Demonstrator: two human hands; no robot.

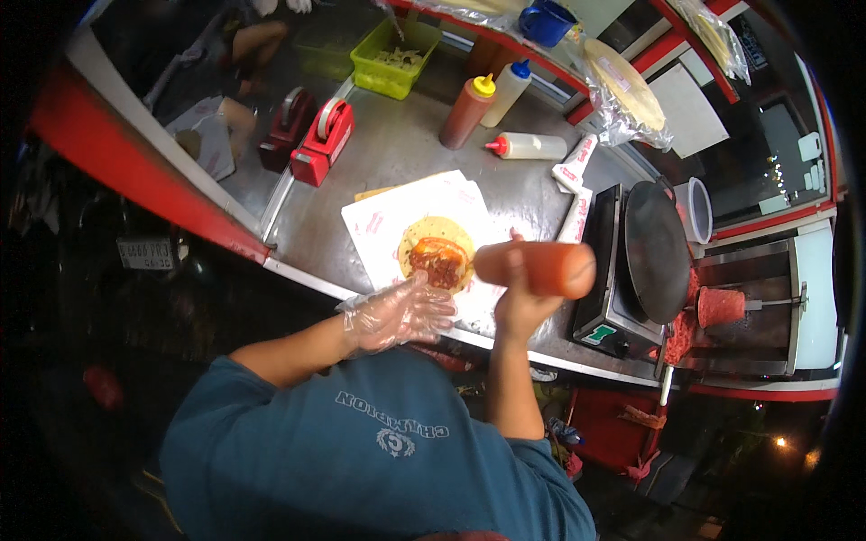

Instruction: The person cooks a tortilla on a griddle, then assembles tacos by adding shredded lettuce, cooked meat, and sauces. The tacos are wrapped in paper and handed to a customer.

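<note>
A round flatbread (410, 236) lies on printed white wrapping paper (365, 216), topped with reddish-brown filling (435, 265) and orange-red sauce. My left hand (401, 316), in a clear plastic glove, is beside the flatbread's near edge with its fingers stretched out, and it holds nothing. Whether its fingertips touch the bread, I cannot tell. My right hand (521, 311) is wrapped around a squeeze bottle of orange-red sauce (541, 269). The bottle is tipped on its side, its tip end toward the flatbread and its base to the right.
Behind are a green tub (394, 59), a red tape dispenser (323, 149), two upright squeeze bottles (467, 113) and a lying one (532, 146). At right, a dark round pan (657, 252) sits on a stove (600, 298), beside a meat spit (720, 307). Bagged flatbreads (622, 83) rest on the shelf.
</note>
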